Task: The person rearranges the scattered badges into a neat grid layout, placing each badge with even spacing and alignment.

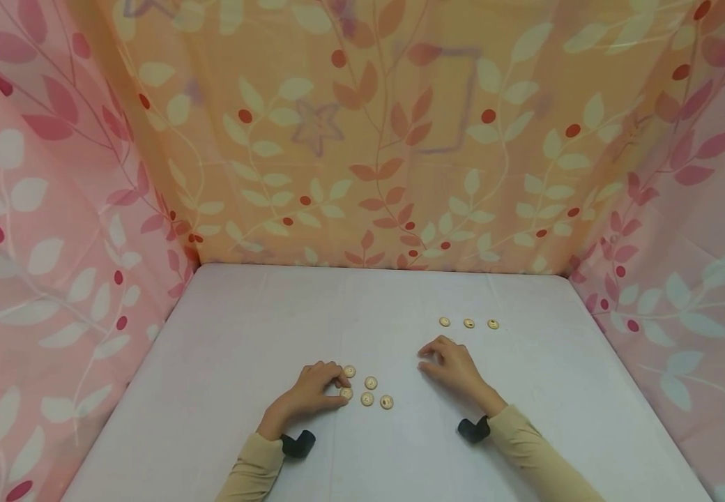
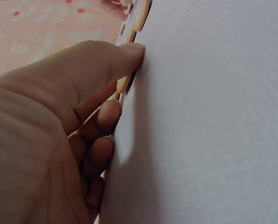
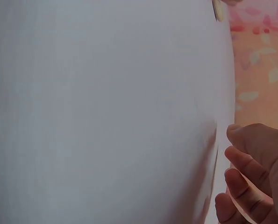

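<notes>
With thumb and fingers, my left hand (image 1: 312,390) pinches a round wooden disc (image 1: 346,394) at the table surface. In the left wrist view the disc (image 2: 123,84) shows at its edge between the thumb and the curled fingers. Close beside that hand lie more discs: one (image 1: 349,371) just behind the fingers, and others (image 1: 371,383) to the right, several with small dark marks too small to read. My right hand (image 1: 453,366) hovers low over the table with loosely bent fingers and holds nothing. In the right wrist view its thumb and fingers (image 3: 244,137) stand apart.
Three similar discs (image 1: 469,323) lie in a row at the back right, beyond my right hand. A white cloth covers the table (image 1: 262,314). Patterned curtains (image 1: 375,139) close off the back and both sides. Each wrist wears a black device (image 1: 298,444).
</notes>
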`<state>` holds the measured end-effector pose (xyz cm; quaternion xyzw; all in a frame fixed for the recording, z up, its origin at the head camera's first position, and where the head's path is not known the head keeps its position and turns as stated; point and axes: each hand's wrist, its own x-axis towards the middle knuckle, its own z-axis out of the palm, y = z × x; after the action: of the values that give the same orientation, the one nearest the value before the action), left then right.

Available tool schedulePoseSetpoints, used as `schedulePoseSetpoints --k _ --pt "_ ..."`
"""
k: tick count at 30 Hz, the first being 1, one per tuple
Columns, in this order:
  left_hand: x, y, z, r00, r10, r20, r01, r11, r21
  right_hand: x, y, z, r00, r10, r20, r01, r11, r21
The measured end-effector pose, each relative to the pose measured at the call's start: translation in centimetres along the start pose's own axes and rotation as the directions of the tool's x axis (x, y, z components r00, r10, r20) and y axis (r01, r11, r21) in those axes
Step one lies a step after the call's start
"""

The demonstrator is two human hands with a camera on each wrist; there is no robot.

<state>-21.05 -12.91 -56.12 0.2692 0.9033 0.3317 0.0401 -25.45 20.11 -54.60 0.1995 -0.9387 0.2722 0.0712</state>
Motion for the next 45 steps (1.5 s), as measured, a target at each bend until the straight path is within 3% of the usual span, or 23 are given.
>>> schedulePoseSetpoints --k 13,35,45 --pt "0.0 0.0 0.0 1.000 0.006 -0.004 -0.006 1.000 -0.011 -0.6 -3.0 1.3 0.985 -0.169 0.042 0.166 0.984 0.069" --pt "0.0 -0.3 0.1 1.000 0.012 -0.005 -0.012 1.000 -0.005 -2.0 -6.8 2.3 0.943 -0.251 0.219 0.247 0.968 0.046" --pt "0.0 0.0 0.0 1.000 -0.002 0.001 0.002 1.000 -0.006 -2.3 -7.2 2.3 0.931 -0.265 0.251 0.262 0.964 0.044"
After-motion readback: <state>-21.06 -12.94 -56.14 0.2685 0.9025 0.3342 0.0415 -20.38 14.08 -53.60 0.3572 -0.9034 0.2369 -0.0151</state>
